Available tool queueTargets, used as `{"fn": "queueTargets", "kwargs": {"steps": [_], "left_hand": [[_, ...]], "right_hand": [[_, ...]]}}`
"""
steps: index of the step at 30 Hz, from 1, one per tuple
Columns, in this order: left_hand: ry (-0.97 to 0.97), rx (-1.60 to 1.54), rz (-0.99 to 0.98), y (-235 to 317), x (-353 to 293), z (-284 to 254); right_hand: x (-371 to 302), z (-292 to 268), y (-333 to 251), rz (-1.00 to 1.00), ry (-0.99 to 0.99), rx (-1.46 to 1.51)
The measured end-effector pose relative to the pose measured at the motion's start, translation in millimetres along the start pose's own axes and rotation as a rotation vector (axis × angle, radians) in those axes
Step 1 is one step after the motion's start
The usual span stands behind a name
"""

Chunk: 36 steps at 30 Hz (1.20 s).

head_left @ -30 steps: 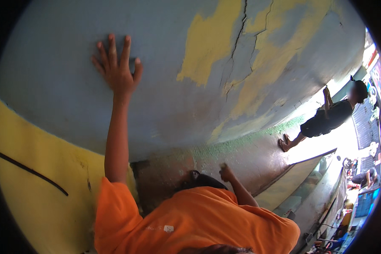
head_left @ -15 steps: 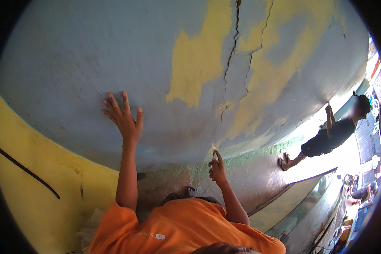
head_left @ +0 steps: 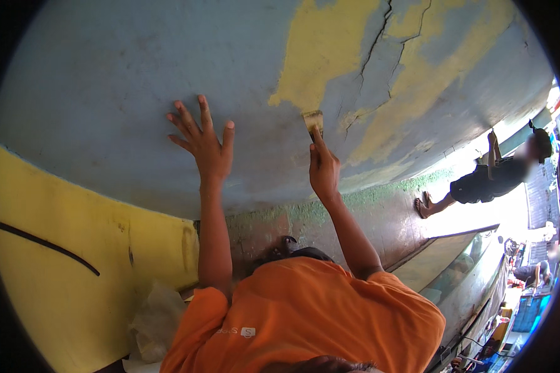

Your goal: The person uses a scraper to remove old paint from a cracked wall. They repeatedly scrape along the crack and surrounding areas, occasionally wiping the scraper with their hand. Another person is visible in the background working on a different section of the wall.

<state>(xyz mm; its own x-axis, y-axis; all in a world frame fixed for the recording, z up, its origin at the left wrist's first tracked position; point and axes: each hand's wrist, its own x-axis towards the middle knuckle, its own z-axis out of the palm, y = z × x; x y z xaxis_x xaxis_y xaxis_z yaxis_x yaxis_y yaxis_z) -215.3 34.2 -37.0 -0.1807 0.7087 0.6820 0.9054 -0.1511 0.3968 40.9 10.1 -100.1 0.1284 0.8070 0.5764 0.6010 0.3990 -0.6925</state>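
Observation:
Before me stands a grey-blue wall point(head_left: 130, 81) with patches where a yellow layer point(head_left: 320, 53) shows, and dark cracks run down its upper right part. My left hand point(head_left: 211, 149) rests on the grey surface with its fingers spread, holding nothing. In my right hand point(head_left: 325, 171) is a flat scraper point(head_left: 313, 119), its blade against the wall just below the lower edge of the yellow patch. The index finger lies along the scraper, and most of its handle is hidden in my grip.
A yellow wall point(head_left: 74, 248) with a black hose point(head_left: 43, 244) adjoins on the left. A pale plastic bag point(head_left: 158, 317) sits low beside me. Another person point(head_left: 494, 177) stands at the wall to the right. A glass-sided panel point(head_left: 457, 270) is at the lower right.
My right hand has moved up the wall with the scraper, reaching the yellow patch's lower edge. My left hand, still spread on the wall, appears higher and further right as the view has shifted.

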Motion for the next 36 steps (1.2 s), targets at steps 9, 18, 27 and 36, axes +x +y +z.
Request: {"fn": "queueTargets", "kwargs": {"steps": [9, 18, 27, 36], "left_hand": [[-0.061, 0.040, -0.047, -10.7, 3.7, 33.5], [0.071, 0.210, 0.066, -12.1, 8.9, 50.5], [0.077, 0.226, 0.072, -14.0, 6.6, 51.0], [0.081, 0.232, 0.092, -13.2, 8.2, 50.4]], "right_hand": [[-8.4, 7.0, 10.8, 0.035, -0.024, -0.010], [-15.7, 17.6, 25.5, 0.109, -0.010, -0.054], [-16.7, 32.9, 39.6, 0.038, 0.117, 0.000], [-15.9, 26.7, 59.2, -0.037, 0.101, -0.124]]}}
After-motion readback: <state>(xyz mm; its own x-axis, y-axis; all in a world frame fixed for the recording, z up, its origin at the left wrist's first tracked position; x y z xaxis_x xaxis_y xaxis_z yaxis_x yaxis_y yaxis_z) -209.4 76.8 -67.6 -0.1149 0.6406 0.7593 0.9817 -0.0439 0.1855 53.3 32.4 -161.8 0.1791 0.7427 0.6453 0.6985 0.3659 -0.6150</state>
